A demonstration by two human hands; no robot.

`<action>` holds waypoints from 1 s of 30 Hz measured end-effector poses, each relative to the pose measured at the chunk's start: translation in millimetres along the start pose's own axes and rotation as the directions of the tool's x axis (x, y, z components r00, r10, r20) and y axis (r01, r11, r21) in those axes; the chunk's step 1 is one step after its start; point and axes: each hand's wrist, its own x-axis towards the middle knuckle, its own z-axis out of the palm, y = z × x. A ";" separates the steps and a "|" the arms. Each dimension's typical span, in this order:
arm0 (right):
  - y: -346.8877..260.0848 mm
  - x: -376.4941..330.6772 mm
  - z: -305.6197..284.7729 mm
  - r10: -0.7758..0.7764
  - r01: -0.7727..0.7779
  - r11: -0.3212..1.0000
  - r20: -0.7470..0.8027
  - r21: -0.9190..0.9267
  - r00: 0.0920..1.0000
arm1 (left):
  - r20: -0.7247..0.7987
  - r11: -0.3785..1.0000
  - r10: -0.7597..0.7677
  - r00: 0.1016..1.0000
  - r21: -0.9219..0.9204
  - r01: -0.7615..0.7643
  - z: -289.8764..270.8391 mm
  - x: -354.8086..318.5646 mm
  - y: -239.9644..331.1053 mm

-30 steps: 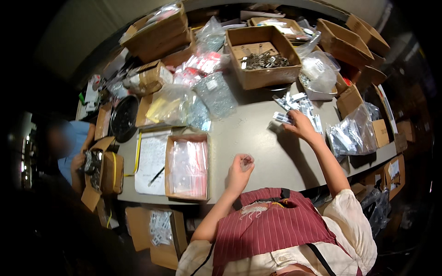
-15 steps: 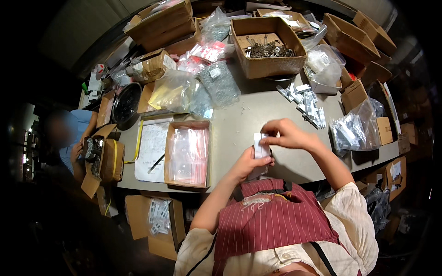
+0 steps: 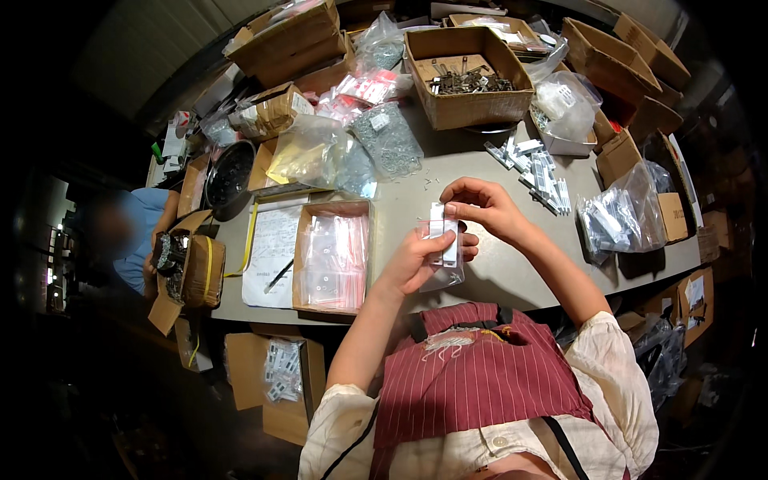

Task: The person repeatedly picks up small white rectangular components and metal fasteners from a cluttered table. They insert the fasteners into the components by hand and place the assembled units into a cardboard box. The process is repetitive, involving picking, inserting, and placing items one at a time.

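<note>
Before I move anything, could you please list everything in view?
Table: one, grey, middle
Held strips: some, white, centre
Small bag: one, clear, centre
Strip pile: one, white-grey, right
Parts bag: one, clear, far right
Metal parts box: one, brown, back centre
Packet box: one, brown, left
Papers: some, white, left
Pen: one, black, on papers
Round tray: one, black, left
Other bags: several, mostly clear, around table
Other boxes: several, brown, around table
Co-worker: one, blue top, far left
Apron: one, maroon, bottom
Left hand: one, bare, centre
Right hand: one, bare, centre
</note>
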 end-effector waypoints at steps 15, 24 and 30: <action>-39.1 -14.5 17.4 -0.115 0.203 0.904 0.244 -0.377 0.963 | 0.046 0.959 0.143 0.989 0.240 -0.150 -1.9 -18.2 10.6; -53.5 -24.6 36.3 -0.330 0.243 0.807 -0.071 -0.538 0.941 | -0.287 0.666 0.726 0.625 0.521 -0.535 4.7 -18.5 -12.6; -47.5 -27.0 44.6 -0.347 0.263 0.804 -0.062 -0.532 0.936 | -0.146 0.429 0.844 0.516 0.762 -0.486 8.7 -26.4 -6.1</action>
